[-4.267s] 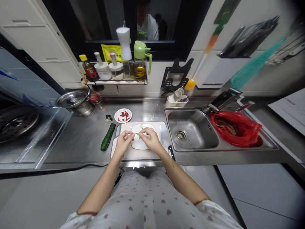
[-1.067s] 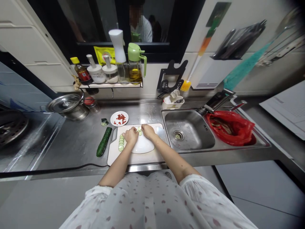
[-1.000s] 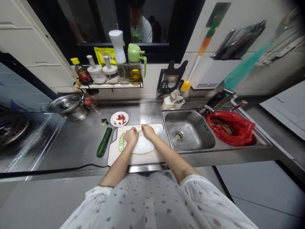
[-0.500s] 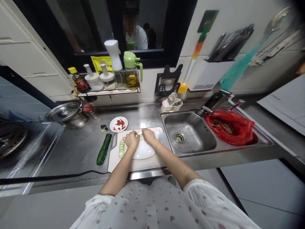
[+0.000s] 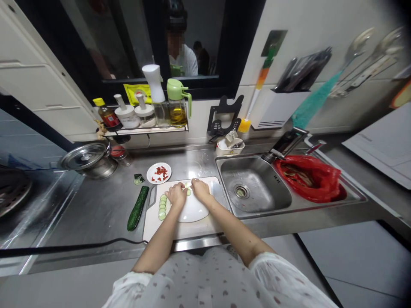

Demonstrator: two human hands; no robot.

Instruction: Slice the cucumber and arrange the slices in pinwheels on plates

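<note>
A white plate [image 5: 193,211] rests on the pale cutting board [image 5: 150,222], partly covered by my hands. My left hand [image 5: 176,195] is over the plate's left side, its fingers closed on pale green cucumber slices [image 5: 188,192]. Close beside it, my right hand [image 5: 201,189] has its fingertips pressed to the same slices at the plate's far part. A row of overlapping cucumber slices [image 5: 162,208] lies on the board, left of the plate. On the board's right side is a flat grey shape like a knife blade [image 5: 217,191].
Left of the board lies a whole cucumber [image 5: 138,208], with dark green scraps [image 5: 138,179] behind it. A small plate [image 5: 159,173] of chopped red pieces stands at the board's back edge. The sink [image 5: 257,184] is to the right, a red bag [image 5: 311,177] beyond it.
The whole scene sits slightly lower in the picture as the head view tilts. My hands stay over the plate, fingers at the cucumber slices, with only slight finger movement.
</note>
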